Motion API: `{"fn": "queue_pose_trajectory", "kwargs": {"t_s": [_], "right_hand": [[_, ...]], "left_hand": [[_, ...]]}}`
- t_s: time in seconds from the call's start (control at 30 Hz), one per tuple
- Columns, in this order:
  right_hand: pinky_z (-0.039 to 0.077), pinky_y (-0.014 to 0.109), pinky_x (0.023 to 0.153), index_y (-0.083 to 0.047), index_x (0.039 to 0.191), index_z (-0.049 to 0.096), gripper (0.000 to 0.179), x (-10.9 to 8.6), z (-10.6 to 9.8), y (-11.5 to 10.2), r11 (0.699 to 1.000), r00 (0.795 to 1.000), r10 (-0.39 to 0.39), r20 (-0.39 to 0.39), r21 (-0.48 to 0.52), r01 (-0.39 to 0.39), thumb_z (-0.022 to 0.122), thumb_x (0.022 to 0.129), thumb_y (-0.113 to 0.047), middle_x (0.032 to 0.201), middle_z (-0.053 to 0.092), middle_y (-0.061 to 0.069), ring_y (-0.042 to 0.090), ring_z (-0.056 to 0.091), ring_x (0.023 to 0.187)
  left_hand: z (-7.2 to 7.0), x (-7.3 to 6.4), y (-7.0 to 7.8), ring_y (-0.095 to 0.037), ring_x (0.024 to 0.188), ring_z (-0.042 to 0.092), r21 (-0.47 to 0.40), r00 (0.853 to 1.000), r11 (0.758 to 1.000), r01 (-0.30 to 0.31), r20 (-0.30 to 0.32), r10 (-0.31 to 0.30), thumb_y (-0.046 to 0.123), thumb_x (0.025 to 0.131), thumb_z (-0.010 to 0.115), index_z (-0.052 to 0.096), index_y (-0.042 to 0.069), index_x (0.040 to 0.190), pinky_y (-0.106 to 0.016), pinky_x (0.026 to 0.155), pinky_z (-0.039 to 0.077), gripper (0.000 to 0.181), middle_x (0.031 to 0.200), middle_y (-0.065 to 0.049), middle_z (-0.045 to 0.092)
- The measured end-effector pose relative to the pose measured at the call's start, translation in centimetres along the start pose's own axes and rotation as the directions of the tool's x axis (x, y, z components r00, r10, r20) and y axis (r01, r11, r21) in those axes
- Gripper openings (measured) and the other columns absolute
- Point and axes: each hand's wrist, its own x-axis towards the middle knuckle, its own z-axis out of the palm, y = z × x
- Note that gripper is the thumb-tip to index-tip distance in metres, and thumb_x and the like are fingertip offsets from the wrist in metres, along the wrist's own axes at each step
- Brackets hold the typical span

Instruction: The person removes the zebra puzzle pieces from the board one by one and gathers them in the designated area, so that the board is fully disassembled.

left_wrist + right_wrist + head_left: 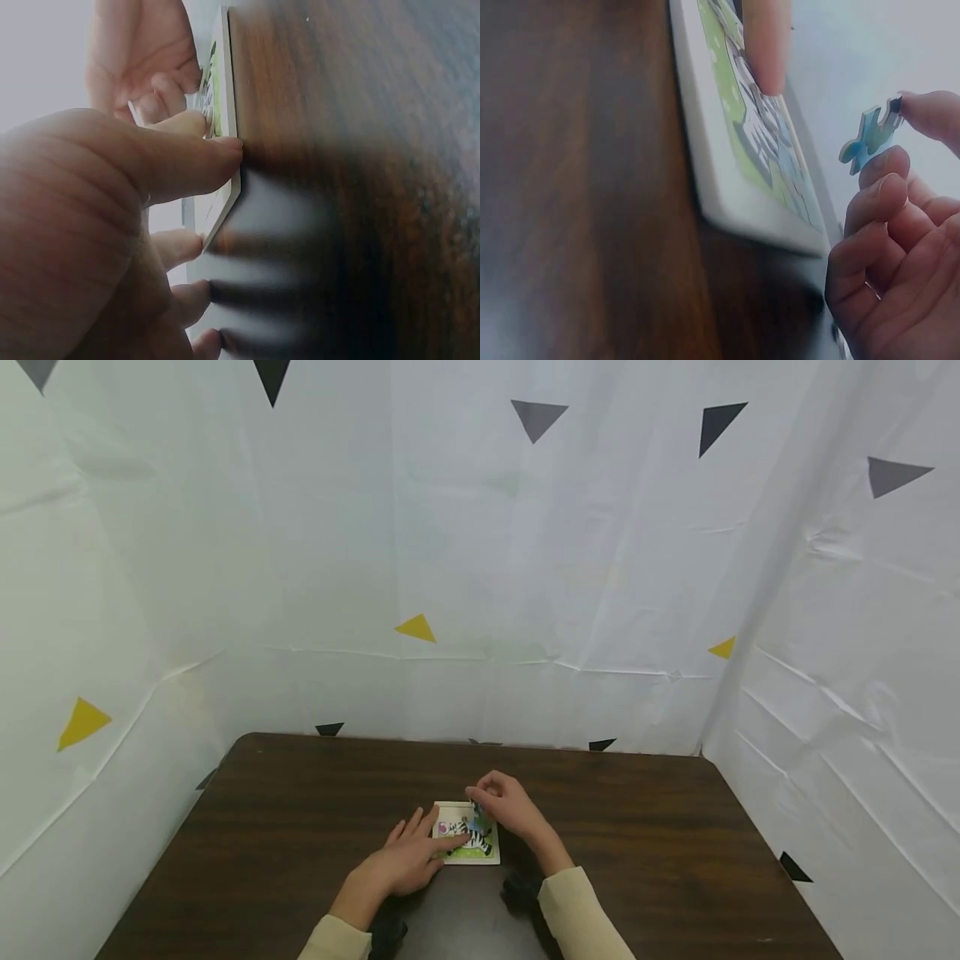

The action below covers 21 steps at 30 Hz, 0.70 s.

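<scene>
A small jigsaw puzzle board (453,811) with a cream frame and a zebra on green grass lies on the table. My left hand (405,862) steadies it, fingers spread and fairly straight. Its index finger (767,56) rests on the zebra picture, while the thumb (202,161) lies at the near edge of the frame. Just above the board's right side is my right hand (512,807). Between thumb and fingertips it pinches a blue-green jigsaw piece (870,139) with knobs and notches, lifted off the board and tilted upright.
The dark wood-grain table (660,852) has rounded far corners. A grey area (468,918) lies in front of the board, between the forearms. White sheeting (480,552) printed with black, grey and yellow triangles surrounds the table at the back and both sides.
</scene>
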Motion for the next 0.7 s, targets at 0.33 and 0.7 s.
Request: {"fn": "queue_pose_trajectory", "kwargs": {"t_s": [0.33, 0.7], "right_hand": [[0.05, 0.033, 0.064, -0.007, 0.112, 0.067, 0.034, -2.8, -3.1, 0.7, 0.997, 0.995, 0.04, -0.097, 0.071, -0.033, 0.071, 0.105, -0.041, 0.072, 0.056, -0.001, 0.016, 0.054, 0.066], [0.048, 0.026, 0.061, -0.003, 0.115, 0.065, 0.03, -4.5, -6.9, 1.0, 0.993, 0.973, 0.076, -0.22, 0.106, -0.054, 0.072, 0.106, -0.031, 0.072, 0.056, -0.002, 0.015, 0.053, 0.066]], "left_hand": [[-0.5, -0.5, 0.9, -0.052, 0.165, 0.015, -0.013, 0.999, 0.999, 0.048, 0.002, -0.048, 0.023, 0.109, 0.064, 0.053, 0.05, 0.157, -0.073, 0.13, 0.017, 0.055, 0.179, -0.023, 0.017], [-0.7, -0.7, 1.0, -0.055, 0.164, 0.016, -0.009, 0.999, 0.999, 0.036, -0.014, -0.037, 0.021, 0.109, 0.064, 0.051, 0.056, 0.155, -0.076, 0.129, 0.017, 0.059, 0.179, -0.025, 0.016]]}}
